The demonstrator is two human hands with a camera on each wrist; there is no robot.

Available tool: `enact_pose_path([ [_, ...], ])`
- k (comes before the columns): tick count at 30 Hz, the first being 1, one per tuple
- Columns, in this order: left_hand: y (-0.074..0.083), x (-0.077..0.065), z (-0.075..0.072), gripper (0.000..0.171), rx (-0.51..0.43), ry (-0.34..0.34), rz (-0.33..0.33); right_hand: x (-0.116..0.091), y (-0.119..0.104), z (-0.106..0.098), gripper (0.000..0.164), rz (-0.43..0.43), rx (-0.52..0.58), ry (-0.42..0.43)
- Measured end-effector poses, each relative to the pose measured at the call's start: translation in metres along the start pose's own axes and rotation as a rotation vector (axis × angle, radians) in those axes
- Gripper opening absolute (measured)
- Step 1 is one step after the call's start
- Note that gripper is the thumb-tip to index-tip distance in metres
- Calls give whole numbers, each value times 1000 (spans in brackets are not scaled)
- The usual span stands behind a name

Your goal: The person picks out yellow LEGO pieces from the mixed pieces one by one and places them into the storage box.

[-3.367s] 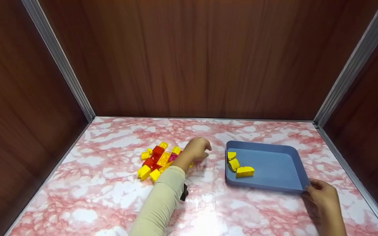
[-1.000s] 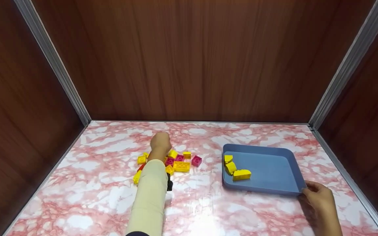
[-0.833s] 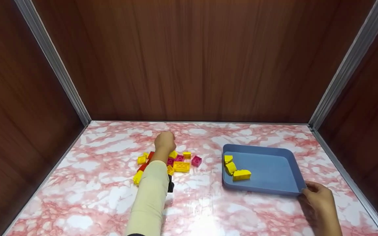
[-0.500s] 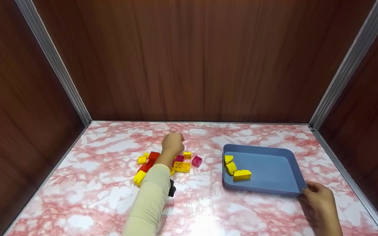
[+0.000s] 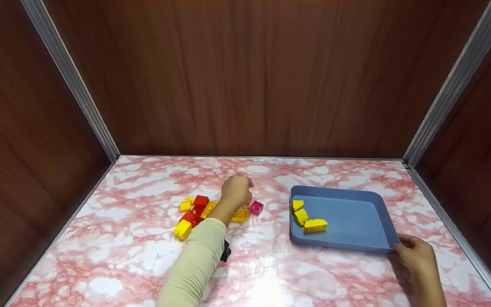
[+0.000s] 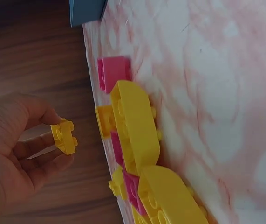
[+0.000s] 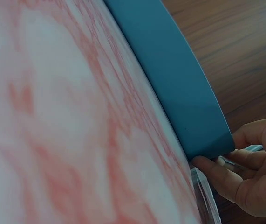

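My left hand (image 5: pixel 236 190) is raised over the right part of a pile of toy bricks. In the left wrist view its thumb and fingers pinch a small yellow toy brick (image 6: pixel 64 136); in the head view the hand hides that brick. My right hand (image 5: pixel 418 254) grips the near right corner of a blue-grey tray (image 5: pixel 343 246). The right wrist view shows thumb and fingers (image 7: pixel 221 179) at the tray's corner wall (image 7: pixel 179 93). Inside the tray, along its left side, lie three yellow bricks, one of them long and curved (image 5: pixel 315 226).
Red bricks (image 5: pixel 201 201), yellow bricks (image 5: pixel 183 229) and a magenta brick (image 5: pixel 256 207) lie on the pink marbled table (image 5: pixel 105 256), left of the tray. Wood-patterned walls (image 5: pixel 262 76) with metal corner strips enclose the back and sides.
My left hand has moved from the pile's left part to the right, towards the tray, uncovering red bricks behind it. The right hand stays at the tray's corner, and the tray's three bricks are unmoved.
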State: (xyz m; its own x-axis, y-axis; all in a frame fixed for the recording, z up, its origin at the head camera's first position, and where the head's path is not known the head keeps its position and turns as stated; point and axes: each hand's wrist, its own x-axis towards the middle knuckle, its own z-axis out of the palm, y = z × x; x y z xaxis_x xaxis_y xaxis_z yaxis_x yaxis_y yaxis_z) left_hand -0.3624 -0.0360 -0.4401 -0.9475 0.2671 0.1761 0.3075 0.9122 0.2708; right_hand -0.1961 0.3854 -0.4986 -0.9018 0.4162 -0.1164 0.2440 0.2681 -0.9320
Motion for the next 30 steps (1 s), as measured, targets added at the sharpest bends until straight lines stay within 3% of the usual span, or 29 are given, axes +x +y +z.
enact_pose_path([
  [12, 22, -11, 7, 24, -2, 12, 132, 0, 2, -1, 47, -32, -125, 19],
  [18, 35, -16, 11, 25, 7, 28, 190, 0, 1, 0, 48, -9, -60, 0],
  [24, 58, -22, 17, 25, -7, -23, 251, -1, 0, -1, 46, -25, -129, 20],
  [30, 82, -29, 26, 25, 10, -28, 372, 0, 0, 1, 48, -10, -53, 16],
])
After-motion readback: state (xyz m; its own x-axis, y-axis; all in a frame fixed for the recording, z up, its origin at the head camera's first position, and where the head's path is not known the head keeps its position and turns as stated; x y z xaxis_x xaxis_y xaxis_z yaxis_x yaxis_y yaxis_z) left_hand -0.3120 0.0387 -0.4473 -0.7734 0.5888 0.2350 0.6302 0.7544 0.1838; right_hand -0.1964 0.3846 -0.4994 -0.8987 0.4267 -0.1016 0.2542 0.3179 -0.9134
